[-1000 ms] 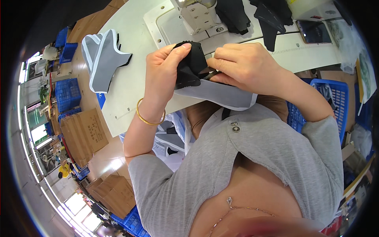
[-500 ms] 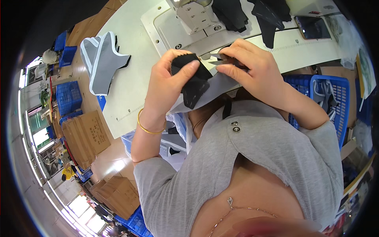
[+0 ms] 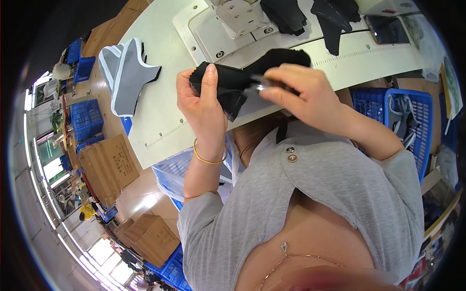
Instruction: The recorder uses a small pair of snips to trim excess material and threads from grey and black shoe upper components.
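Observation:
My left hand (image 3: 206, 104) is closed on a black fabric piece (image 3: 228, 77) with zigzag-cut edges, its thumb pressed flat on top. The fabric stretches rightward over the table, past the fingers of my right hand (image 3: 313, 94). That hand is closed around small metal thread snips (image 3: 259, 85). Motion smears their blades, which lie against the fabric's lower edge; whether they are cutting cannot be made out. Both hands are above the near edge of the white sewing table (image 3: 167, 102), in front of the sewing machine (image 3: 238, 19).
Grey pieces with white trim (image 3: 125, 80) lie at the table's left. Black fabric pieces (image 3: 332, 22) and a phone (image 3: 386, 30) are at the back right. A blue basket (image 3: 424, 111) stands right of my arm; cardboard boxes (image 3: 109, 162) stand on the floor at left.
The black fabric has been turned and spread out, its far part now reaching up and right. My left hand has shifted slightly left, and the right hand with the snips has moved down.

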`<state>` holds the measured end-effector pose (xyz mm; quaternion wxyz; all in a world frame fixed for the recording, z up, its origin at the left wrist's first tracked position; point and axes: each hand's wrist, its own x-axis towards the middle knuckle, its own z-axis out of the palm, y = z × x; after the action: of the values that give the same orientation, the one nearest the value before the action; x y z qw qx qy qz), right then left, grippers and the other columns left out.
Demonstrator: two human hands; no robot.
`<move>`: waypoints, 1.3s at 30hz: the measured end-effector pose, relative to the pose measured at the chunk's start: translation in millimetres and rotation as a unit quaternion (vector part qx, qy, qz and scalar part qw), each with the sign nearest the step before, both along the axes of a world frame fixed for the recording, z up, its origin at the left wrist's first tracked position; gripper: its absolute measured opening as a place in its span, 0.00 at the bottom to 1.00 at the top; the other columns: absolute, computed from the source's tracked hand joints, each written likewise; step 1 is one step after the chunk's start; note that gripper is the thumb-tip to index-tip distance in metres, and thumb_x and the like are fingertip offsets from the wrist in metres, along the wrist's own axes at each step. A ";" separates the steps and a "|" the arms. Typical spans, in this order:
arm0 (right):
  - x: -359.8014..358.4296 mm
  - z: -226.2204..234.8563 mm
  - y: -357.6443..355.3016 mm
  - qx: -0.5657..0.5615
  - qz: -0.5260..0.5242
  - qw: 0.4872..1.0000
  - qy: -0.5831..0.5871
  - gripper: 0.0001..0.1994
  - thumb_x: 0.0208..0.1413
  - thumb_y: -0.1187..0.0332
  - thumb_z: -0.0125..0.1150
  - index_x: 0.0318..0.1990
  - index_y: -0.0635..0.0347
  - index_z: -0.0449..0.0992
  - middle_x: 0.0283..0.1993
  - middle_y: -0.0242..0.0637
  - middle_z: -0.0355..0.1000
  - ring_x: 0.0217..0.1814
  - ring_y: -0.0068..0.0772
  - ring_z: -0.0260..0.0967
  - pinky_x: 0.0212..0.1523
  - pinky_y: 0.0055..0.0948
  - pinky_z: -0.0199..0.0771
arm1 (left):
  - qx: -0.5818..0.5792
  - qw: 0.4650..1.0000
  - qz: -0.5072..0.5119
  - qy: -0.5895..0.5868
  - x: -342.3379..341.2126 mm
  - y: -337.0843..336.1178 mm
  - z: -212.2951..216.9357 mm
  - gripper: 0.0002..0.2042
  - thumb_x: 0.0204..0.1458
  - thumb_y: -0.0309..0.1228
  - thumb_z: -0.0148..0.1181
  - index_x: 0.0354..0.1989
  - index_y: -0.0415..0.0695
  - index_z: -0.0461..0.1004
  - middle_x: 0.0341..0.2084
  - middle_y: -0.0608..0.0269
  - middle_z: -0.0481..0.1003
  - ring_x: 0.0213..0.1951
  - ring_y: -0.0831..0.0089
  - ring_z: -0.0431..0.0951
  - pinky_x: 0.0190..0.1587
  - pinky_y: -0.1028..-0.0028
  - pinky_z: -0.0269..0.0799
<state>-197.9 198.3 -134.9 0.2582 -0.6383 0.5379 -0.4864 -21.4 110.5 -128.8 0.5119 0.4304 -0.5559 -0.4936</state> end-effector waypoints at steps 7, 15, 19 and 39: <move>7.5 -18.4 -9.7 -0.149 -0.109 0.967 0.175 0.14 0.52 0.60 0.67 0.38 0.61 0.75 0.27 0.34 0.69 0.25 0.34 0.70 0.24 0.30 0.69 | 0.039 0.997 0.001 0.061 -6.8 9.1 -0.5 0.03 0.58 0.21 0.58 0.38 0.39 0.70 0.30 0.62 0.76 0.30 0.78 0.78 0.33 0.79 0.76; 9.2 -20.2 -14.6 -0.178 -0.136 0.957 0.185 0.14 0.52 0.61 0.67 0.37 0.62 0.75 0.28 0.35 0.69 0.25 0.34 0.71 0.24 0.29 0.69 | 0.018 0.998 -0.006 0.067 -10.2 14.6 -3.3 0.03 0.59 0.22 0.58 0.37 0.38 0.70 0.29 0.62 0.76 0.30 0.79 0.77 0.34 0.79 0.76; 8.1 -20.2 -15.1 -0.178 -0.137 0.961 0.164 0.14 0.51 0.61 0.68 0.38 0.62 0.75 0.28 0.35 0.70 0.25 0.34 0.71 0.24 0.29 0.70 | 0.047 0.994 -0.002 0.102 -12.4 15.2 1.2 0.03 0.59 0.22 0.57 0.36 0.38 0.70 0.29 0.62 0.77 0.30 0.79 0.77 0.34 0.79 0.76; 2.8 -24.8 -20.9 -0.232 -0.153 0.940 0.196 0.12 0.51 0.62 0.68 0.36 0.60 0.76 0.26 0.35 0.70 0.24 0.34 0.71 0.23 0.29 0.70 | 0.010 0.998 0.008 0.058 -18.5 21.4 -0.5 0.06 0.59 0.25 0.60 0.35 0.40 0.67 0.26 0.68 0.74 0.28 0.87 0.70 0.31 0.83 0.69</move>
<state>-195.1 177.4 -159.8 -0.0853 -0.6734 0.5408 -0.4968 -39.9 131.9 -129.3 0.5432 0.4108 -0.5163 -0.5193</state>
